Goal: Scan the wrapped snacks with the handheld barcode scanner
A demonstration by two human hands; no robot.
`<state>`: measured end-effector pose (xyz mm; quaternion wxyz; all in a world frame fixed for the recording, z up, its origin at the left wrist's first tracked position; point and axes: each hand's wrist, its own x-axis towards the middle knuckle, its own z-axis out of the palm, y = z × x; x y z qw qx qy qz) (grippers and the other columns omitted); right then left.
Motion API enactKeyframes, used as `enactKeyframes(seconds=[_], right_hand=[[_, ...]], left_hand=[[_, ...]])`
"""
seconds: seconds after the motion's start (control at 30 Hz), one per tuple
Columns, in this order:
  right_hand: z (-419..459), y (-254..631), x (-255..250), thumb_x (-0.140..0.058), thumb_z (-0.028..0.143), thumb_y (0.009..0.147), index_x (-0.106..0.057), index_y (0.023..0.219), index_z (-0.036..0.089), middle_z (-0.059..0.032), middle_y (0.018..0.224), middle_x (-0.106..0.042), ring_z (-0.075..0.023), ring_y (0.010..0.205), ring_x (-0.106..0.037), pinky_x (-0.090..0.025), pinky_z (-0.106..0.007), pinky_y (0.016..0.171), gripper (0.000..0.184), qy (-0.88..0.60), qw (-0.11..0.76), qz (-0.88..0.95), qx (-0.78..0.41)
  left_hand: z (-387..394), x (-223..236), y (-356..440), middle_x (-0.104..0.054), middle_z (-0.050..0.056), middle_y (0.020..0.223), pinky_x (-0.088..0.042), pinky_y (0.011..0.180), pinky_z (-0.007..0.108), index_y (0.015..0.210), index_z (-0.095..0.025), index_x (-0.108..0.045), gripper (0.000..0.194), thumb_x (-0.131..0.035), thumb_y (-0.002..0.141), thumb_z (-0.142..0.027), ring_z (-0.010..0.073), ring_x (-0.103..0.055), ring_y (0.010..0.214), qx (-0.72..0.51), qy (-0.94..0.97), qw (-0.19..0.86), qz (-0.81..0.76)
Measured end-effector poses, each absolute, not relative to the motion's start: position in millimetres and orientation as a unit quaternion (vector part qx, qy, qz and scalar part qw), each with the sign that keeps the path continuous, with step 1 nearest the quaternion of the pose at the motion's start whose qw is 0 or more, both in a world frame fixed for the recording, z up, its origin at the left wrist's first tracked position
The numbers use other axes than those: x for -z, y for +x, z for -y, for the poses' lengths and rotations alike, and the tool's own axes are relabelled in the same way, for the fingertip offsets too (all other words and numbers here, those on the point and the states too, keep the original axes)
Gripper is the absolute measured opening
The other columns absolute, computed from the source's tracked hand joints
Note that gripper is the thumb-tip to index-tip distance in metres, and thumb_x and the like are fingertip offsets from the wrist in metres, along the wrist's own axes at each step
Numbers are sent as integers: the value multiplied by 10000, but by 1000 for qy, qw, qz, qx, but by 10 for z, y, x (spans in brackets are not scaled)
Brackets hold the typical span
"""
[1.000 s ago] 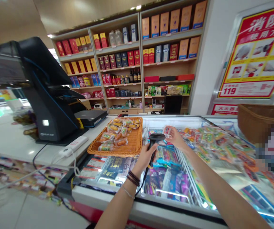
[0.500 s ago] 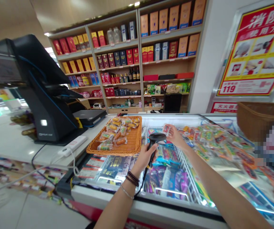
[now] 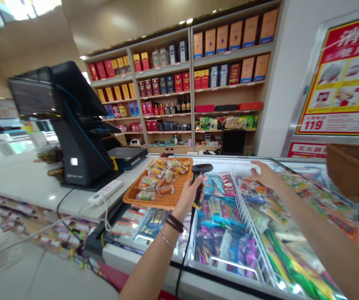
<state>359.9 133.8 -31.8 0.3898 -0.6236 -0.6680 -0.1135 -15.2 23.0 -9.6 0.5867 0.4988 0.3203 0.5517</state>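
Observation:
My left hand [image 3: 196,189] grips the handle of a black barcode scanner [image 3: 202,168], whose head points right above the freezer's glass. My right hand [image 3: 263,175] is farther right, over the freezer [image 3: 220,266], with its fingers bent and somewhat blurred. Something pale and reddish shows by its fingertips, too unclear to name. A wicker tray [image 3: 179,202] left of the scanner carries several wrapped sausages [image 3: 165,190]. Under the scanner, a white wire basket [image 3: 250,225] inside the freezer contains colourful ice-cream packs [image 3: 225,210].
On the counter [image 3: 48,191] at left stand a black cash-register terminal [image 3: 84,150] and a white power strip [image 3: 109,189] with cables. The scanner's cord [image 3: 184,258] hangs over the freezer's front edge. A brown basket [image 3: 352,168] is at right; shelves of boxes [image 3: 195,96] line the back.
My right hand has moved right, away from the scanner; the small packet that showed in its fingers is no longer clear. My left hand keeps the scanner raised. The view has shifted slightly.

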Motion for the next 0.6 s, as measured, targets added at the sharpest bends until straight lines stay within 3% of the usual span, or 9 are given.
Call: enactKeyframes(seconds=[0.13,0.3,0.4,0.47,0.53,0.6], right_hand=[[-1468,3465,151,-652,110,878,-783,1263,124,-315,1362,-772,-419,1341,-729,-507,-569,1231,407,-638,356,672,116],[-1651,2346,30,-653,171,919,-772,1334,205,-196,1356,-798,-389,1333,-732,-530,-592,1221,433,-552,399,730,58],[-1642,1311,-32,-691,227,964,-763,1389,233,-155,1435,-783,-343,1293,-754,-571,-499,1164,430,-498,385,777,-32],[-1569,620,-32,-663,363,1062,-806,1305,229,-147,1318,-833,-326,1203,-792,-596,-442,1085,312,-513,335,782,-110],[-1468,35,22,-558,552,1134,-855,1142,185,-188,1148,-863,-374,1177,-807,-602,-475,1051,472,-551,260,775,-169],[-1381,-382,125,-537,662,1128,-862,1130,143,-244,1166,-858,-411,1231,-798,-596,-509,1067,613,-564,217,775,-187]], left_hand=[[-293,-86,-561,-610,-32,686,-355,428,215,863,-207,-618,662,-963,678,-741,83,-505,478,-594,467,557,-345],[-299,-176,-1279,-571,-35,618,-360,427,220,783,-216,-591,632,-941,736,-740,91,-484,458,-632,438,498,-402],[-291,-193,-1639,-569,-35,598,-364,434,228,786,-211,-607,606,-928,767,-725,102,-498,455,-656,415,451,-440],[-284,-177,-1794,-590,-36,616,-360,436,225,805,-211,-614,590,-931,779,-708,102,-505,456,-673,393,427,-458],[-272,-124,-1881,-602,-37,628,-353,438,220,798,-211,-608,597,-930,782,-714,96,-501,458,-684,375,410,-473],[-250,-34,-1922,-594,-40,619,-353,441,220,781,-212,-599,623,-927,771,-741,93,-495,457,-689,368,402,-478]])
